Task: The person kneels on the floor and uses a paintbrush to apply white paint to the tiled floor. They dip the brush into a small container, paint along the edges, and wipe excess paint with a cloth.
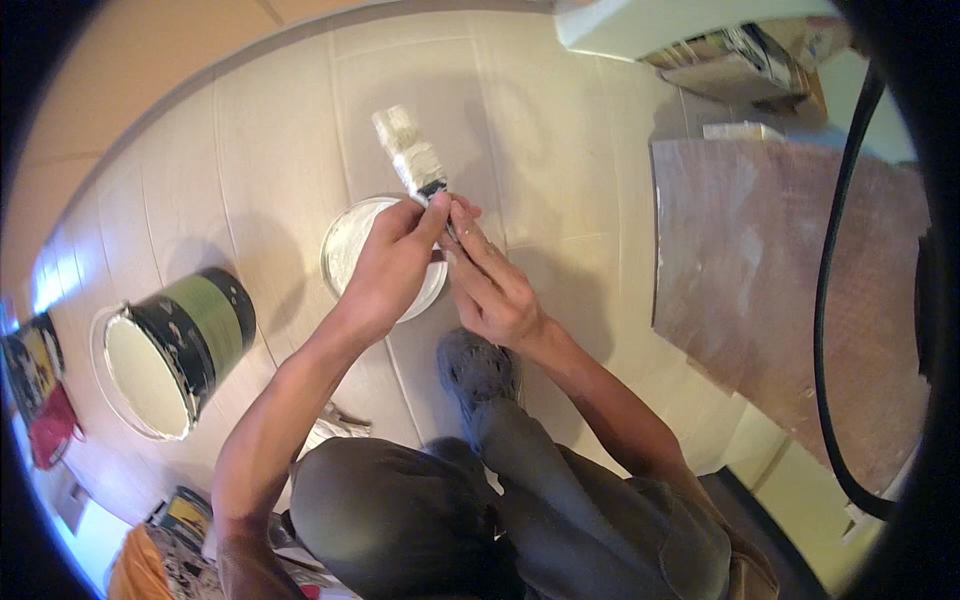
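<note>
Both of my hands hold a flat paintbrush (409, 152) out over the floor. Thick white paint coats its bristles and ferrule, and they point away from me. My left hand (397, 259) pinches the brush close to the dark neck. The fingers of my right hand (495, 289) lie along the handle, which they partly hide. Below my left hand is a round white container or lid (352, 244) with white paint in it, partly covered by that hand. To the left, a black bucket (214, 322) with a green label shows a pale cream surface at its top.
My shoe (476, 367) stands on the tiled floor (555, 172) just below the hands. A stained board (750, 277) lies at the right, with a black cable (825, 300) passing in front. An open cardboard box (731, 75) is at upper right. A red cloth-like item (54, 431) lies far left.
</note>
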`<state>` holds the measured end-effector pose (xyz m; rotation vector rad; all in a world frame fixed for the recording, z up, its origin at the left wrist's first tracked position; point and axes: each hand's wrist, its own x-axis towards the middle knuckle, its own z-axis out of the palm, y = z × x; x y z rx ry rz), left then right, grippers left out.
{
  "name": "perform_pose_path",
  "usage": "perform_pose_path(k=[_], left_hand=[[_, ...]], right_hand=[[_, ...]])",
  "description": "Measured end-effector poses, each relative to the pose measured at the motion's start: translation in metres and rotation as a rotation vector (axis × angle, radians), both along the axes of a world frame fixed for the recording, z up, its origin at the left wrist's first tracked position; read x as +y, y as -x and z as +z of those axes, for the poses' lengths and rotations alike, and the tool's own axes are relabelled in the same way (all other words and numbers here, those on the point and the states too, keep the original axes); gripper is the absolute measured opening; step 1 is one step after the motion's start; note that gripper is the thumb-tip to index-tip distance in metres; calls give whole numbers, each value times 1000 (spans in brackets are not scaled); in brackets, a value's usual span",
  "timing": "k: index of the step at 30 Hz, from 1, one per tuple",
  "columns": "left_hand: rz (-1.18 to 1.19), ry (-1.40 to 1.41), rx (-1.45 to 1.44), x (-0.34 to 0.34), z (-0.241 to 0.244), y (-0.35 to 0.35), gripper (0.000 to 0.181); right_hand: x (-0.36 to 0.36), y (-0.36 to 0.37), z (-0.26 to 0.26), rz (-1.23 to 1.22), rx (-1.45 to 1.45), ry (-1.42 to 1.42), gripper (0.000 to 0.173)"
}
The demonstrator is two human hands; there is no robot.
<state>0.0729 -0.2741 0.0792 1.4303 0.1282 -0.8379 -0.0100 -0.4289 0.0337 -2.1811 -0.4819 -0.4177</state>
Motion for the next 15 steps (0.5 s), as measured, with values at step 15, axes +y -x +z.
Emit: perform_pose_path(k=[15], left_hand=[[-417, -896, -1099, -129, -124, -252, 43]], right_hand=[[-195, 15, -109, -518, 290, 445, 46]])
